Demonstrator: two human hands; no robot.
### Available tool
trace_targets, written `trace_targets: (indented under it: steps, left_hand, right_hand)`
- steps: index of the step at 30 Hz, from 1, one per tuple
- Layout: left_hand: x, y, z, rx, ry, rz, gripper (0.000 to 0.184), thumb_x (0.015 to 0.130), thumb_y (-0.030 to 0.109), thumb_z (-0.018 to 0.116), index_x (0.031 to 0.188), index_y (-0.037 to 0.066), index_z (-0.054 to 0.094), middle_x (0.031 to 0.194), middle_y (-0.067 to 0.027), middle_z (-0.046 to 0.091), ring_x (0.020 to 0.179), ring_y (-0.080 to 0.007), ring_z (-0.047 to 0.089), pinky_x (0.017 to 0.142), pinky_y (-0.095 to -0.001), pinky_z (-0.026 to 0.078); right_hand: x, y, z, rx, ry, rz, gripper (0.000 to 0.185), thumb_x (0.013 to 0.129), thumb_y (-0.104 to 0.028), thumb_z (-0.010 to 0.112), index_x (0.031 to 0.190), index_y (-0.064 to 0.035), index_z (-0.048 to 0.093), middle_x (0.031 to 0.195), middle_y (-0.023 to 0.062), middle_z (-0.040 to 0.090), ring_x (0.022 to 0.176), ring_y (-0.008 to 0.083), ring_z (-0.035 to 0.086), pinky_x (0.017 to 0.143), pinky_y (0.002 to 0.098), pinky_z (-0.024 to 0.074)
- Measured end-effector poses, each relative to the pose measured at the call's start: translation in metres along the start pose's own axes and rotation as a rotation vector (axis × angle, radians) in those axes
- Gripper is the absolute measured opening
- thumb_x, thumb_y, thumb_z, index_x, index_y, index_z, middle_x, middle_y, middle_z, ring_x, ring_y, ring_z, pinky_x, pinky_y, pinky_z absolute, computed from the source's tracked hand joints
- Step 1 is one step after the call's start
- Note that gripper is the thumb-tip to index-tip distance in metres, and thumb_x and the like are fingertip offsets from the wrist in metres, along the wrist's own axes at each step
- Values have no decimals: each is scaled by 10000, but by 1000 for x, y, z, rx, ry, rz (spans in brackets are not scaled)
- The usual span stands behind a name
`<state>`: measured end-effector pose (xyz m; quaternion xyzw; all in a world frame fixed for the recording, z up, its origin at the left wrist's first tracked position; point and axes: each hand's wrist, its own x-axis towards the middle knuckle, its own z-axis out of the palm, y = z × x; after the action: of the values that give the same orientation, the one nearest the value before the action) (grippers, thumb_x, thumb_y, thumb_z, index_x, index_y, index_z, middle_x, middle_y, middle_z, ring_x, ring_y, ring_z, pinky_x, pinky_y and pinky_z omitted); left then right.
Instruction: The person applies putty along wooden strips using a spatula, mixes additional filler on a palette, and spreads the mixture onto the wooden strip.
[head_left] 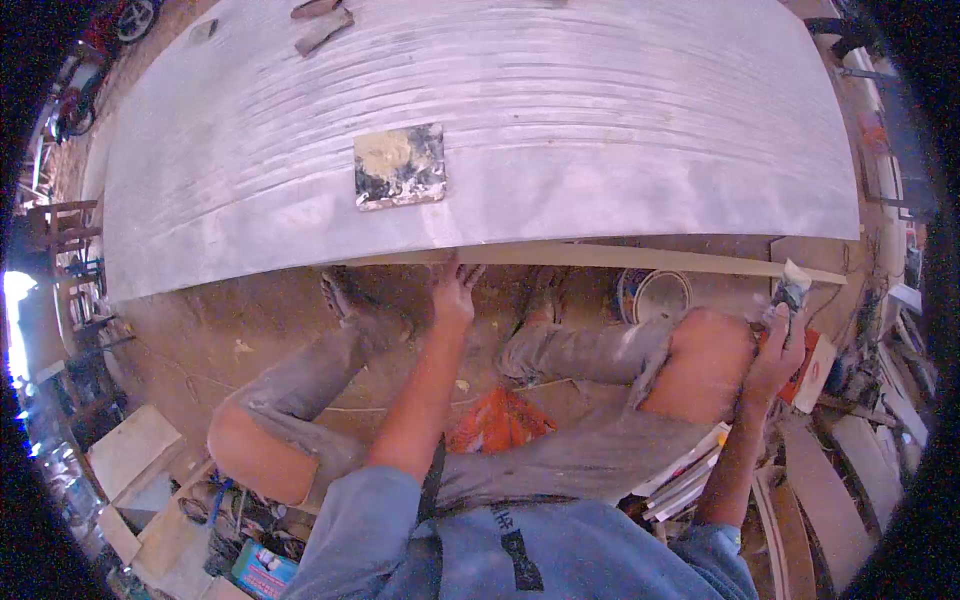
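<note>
My left hand [455, 293] is raised to the front edge of a large whitish, streaked board [640, 180]. Its fingers look stretched out and a little apart at the edge, their tips partly hard to make out. Off to the right, above my knee, my right hand [776, 358] is closed around a putty knife [790, 290] whose blade points up and carries pale filler. On the board lies a square, dark-smeared palette [400, 168] with a beige patch of filler on it.
Under the board's front edge runs a long wooden strip [700, 262]. A bucket [662, 296] stands on the floor near my right knee. Boards and offcuts [825, 480] lean at the right, with more scraps [135, 455] at the left. An orange bag [500, 422] lies between my legs.
</note>
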<state>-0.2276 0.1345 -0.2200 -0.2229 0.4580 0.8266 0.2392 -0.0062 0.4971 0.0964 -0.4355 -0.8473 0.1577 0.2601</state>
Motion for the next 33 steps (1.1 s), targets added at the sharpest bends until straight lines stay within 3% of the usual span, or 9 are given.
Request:
trace_targets:
  steps: [3,6,12,16,20,23,26,28,33]
  left_hand:
    - [-5,1,7,-125,-17,-79,590,948,274,648,1434,119,350,1425,-128,464,1313,-330,448,1034,-536,469]
    - [18,-9,-5,441,-152,266,533,981,256,593,1438,112,358,1414,-132,476,1299,-333,466,1034,-548,463]
    - [66,3,7,663,-169,456,484,989,258,552,1415,77,412,1423,-165,473,1317,-353,451,1037,-554,444]
    - [56,32,-21,1351,-211,526,485,984,259,553,1413,77,417,1417,-168,478,1311,-356,455,1037,-550,444]
    - [42,45,-51,1842,-371,560,487,979,259,555,1411,78,422,1412,-172,482,1305,-359,460,1037,-547,443]
    - [49,52,-57,1960,-442,546,488,975,259,557,1409,78,426,1408,-175,486,1301,-361,463,1037,-545,443]
    - [56,60,-51,2026,-486,516,490,971,259,558,1407,78,430,1404,-177,489,1297,-364,467,1037,-542,442]
    - [58,64,-50,2054,-504,496,490,968,260,559,1406,78,432,1402,-179,492,1294,-365,469,1037,-540,442]
    - [61,76,-39,2105,-529,473,493,962,260,561,1403,79,438,1395,-184,497,1287,-369,475,1037,-536,442]
  right_hand:
    - [4,-16,1,-25,-47,31,339,1016,-255,524,1086,58,635,924,114,668,839,188,575,771,329,462]
    - [3,-26,7,42,-57,88,350,1016,-261,523,1096,61,633,950,115,665,860,187,573,790,327,460]
    - [5,-42,10,149,-75,189,329,1013,-256,525,1076,47,637,974,107,678,882,188,599,804,314,476]
    - [11,-22,6,176,-174,195,313,1003,-249,542,1074,40,639,983,111,681,867,191,619,753,308,501]
    - [10,-33,10,116,-88,187,319,998,-243,546,1099,47,632,984,113,680,826,178,619,719,307,501]
    - [11,-47,3,-23,-117,201,319,997,-234,543,1121,47,629,1002,114,685,798,155,617,718,300,498]
    - [14,-42,2,-166,-66,30,284,994,-241,552,1051,16,659,908,159,690,814,209,633,722,342,504]
    - [16,-52,4,105,-114,112,261,981,-229,569,1028,10,663,833,139,690,710,191,625,654,349,501]
    - [19,-49,2,118,-116,150,236,976,-214,576,981,9,654,795,122,698,679,180,638,627,345,501]
